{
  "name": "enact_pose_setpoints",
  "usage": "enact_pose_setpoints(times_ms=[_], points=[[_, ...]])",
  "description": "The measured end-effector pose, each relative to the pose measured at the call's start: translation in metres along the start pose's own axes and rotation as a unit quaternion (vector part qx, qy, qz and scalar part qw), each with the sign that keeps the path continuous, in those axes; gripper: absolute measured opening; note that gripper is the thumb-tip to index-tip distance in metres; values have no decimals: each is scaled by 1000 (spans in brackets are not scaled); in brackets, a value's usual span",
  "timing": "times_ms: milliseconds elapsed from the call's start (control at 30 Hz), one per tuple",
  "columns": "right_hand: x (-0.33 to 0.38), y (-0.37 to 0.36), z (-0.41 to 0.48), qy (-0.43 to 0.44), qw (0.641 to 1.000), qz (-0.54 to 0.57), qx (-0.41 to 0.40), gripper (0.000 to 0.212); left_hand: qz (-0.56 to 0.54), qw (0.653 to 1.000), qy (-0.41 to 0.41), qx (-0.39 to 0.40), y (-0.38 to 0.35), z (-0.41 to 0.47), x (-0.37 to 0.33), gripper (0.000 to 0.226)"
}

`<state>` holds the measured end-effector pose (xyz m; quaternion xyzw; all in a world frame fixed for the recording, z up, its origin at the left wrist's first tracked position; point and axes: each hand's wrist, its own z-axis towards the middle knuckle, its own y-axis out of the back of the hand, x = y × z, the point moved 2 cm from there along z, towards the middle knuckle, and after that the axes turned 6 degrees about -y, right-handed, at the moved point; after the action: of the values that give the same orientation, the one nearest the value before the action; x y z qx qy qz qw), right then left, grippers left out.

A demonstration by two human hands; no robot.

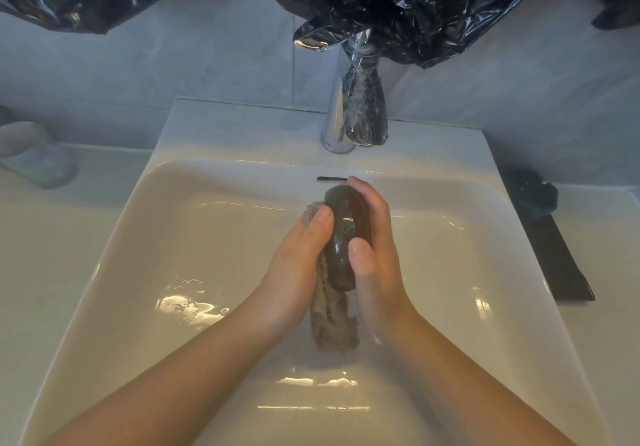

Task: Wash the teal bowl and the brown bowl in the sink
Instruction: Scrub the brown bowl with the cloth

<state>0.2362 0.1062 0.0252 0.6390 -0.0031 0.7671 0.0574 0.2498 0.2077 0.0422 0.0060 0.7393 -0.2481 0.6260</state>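
Over the middle of the white sink (485, 272) I hold the brown bowl (341, 237) on edge, its dark glossy outside turned toward me. My right hand (374, 258) grips it from the right, thumb on the near side and fingers curled over the rim. My left hand (298, 269) holds a wet grey cloth (332, 321) against the bowl's left side, thumb on the bowl. The cloth hangs down between my wrists. A dark teal bowl (535, 192) sits on the counter to the right of the sink.
The chrome faucet (337, 126), partly wrapped in black plastic, stands at the back of the sink. Black plastic sheeting (398, 2) hangs along the wall. A clear glass cup (34, 158) lies at the left. A dark flat tray (561, 265) lies along the sink's right edge.
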Motion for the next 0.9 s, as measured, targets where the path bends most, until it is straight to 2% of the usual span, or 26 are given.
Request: enact_pose_setpoints(times_ms=[67,133,167,200,267,333,367,433,500,533,567,633,700,767,833,900], points=[[6,-7,1,-118,983,143,9,47,65,997,-48,-13,4,2,0,44],[13,-7,3,-240,927,288,16,43,208,969,-132,24,8,1,-4,37],[13,-4,4,-285,898,333,24,51,274,946,-164,56,9,1,-3,37],[15,-1,6,-320,881,347,24,56,319,928,-173,82,10,0,0,38],[14,2,6,-358,877,321,-6,49,323,928,-158,98,8,-3,5,37],[7,1,4,-319,913,249,-53,36,258,954,-137,74,-2,-6,7,35],[4,0,4,-257,944,190,-78,33,207,970,-119,52,-6,-8,6,34],[3,0,0,-110,987,77,-90,43,98,993,-63,8,-9,-7,6,37],[-1,0,-2,-2,998,-7,-60,56,19,1000,-15,-1,-6,-4,6,44],[0,-1,-2,16,999,-18,-48,59,17,1000,-10,4,-4,-2,4,47],[-1,-1,-1,8,999,-7,-34,56,25,999,-17,11,-3,-1,2,48],[9,-5,0,-69,992,105,-11,47,48,997,-51,14,-1,0,-2,41],[13,-5,2,-214,947,238,-3,42,125,985,-116,25,3,0,-7,26],[14,-1,5,-302,896,324,21,49,227,959,-152,72,4,-2,-5,17],[16,4,8,-337,878,340,9,50,288,940,-156,96,4,-4,-1,22],[13,5,7,-337,890,306,-14,42,288,940,-153,100,0,-5,2,30]])
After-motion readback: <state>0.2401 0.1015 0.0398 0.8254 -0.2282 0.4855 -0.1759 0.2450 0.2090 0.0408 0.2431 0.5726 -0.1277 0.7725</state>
